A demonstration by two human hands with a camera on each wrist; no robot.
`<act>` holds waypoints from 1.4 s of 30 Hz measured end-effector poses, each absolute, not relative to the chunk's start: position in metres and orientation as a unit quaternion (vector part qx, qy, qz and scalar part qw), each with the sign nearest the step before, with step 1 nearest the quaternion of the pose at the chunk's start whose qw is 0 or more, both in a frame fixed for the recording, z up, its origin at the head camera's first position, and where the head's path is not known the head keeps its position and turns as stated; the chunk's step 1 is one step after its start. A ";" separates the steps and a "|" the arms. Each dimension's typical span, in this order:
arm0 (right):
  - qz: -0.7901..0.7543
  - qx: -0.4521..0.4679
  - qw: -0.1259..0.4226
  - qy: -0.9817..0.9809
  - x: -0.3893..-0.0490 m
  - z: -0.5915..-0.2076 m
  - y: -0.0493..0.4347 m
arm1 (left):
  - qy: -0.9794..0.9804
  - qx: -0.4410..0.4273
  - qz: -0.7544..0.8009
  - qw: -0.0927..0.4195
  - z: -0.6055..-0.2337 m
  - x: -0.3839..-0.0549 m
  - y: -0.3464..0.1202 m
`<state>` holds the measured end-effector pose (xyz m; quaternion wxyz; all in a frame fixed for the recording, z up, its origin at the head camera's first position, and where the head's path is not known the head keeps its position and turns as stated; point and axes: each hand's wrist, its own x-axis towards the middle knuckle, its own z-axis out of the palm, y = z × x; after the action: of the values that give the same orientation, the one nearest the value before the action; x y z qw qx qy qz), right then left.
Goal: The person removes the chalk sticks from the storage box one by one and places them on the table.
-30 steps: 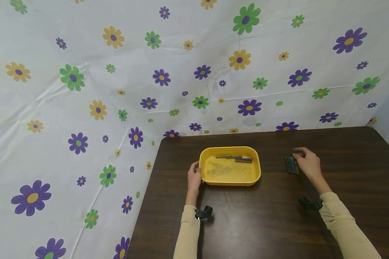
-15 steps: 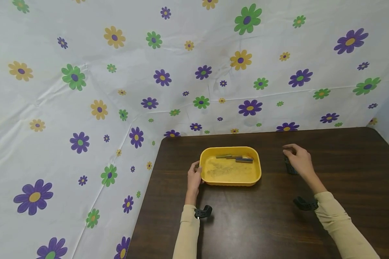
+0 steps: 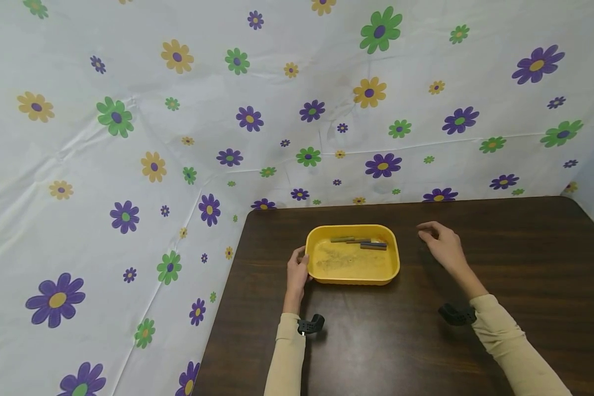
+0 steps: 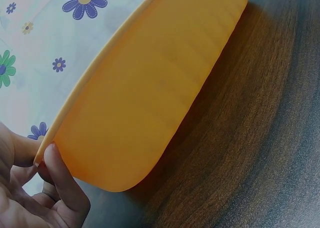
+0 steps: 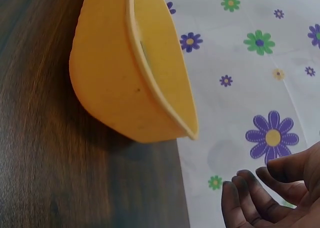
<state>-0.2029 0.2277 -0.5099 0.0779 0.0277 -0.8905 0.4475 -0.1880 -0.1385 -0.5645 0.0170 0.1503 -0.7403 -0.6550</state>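
Note:
A yellow plastic tray (image 3: 346, 268) sits on the dark wooden table, its floor smudged. Several short coloured sticks (image 3: 373, 246), looking like pastels or chalk, lie along its far side. My left hand (image 3: 297, 270) pinches the tray's left rim; in the left wrist view the thumb and fingers close on the rim's corner. To the right of the tray, my right hand (image 3: 445, 247) hovers with loosely bent fingers. In the right wrist view its fingers (image 5: 231, 203) look darkened, and nothing shows between them and the thumb. The row of sticks on the table is hidden now.
A dark brown wooden table (image 3: 376, 341) carries everything. Behind and to the left hangs a white sheet (image 3: 277, 110) printed with flowers. Dark bands with camera mounts (image 3: 311, 324) sit on both wrists.
My right hand has moved left from the right side of the stick row, over it, towards the tray. The sticks on the table have dropped out of sight. My left hand and the tray stay put.

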 end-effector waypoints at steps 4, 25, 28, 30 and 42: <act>0.452 0.031 0.066 -0.889 -0.203 -0.506 0.221 | -0.743 0.151 -0.652 0.018 -0.564 -0.188 -0.138; 0.473 0.049 0.031 -0.879 -0.205 -0.504 0.191 | -0.737 0.147 -0.660 0.027 -0.563 -0.187 -0.137; 0.478 0.051 0.029 -0.876 -0.205 -0.505 0.187 | -0.737 0.145 -0.660 0.028 -0.564 -0.187 -0.137; 0.481 0.052 0.027 -0.875 -0.206 -0.505 0.183 | -0.737 0.143 -0.660 0.029 -0.565 -0.187 -0.138; 0.533 0.074 -0.009 -0.843 -0.205 -0.510 0.164 | -0.738 0.152 -0.657 0.027 -0.567 -0.188 -0.137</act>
<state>-0.2054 0.1640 -0.5099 -0.0090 0.0741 -0.8426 0.5334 -0.1880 -0.1370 -0.5665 0.0272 0.1523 -0.7375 -0.6574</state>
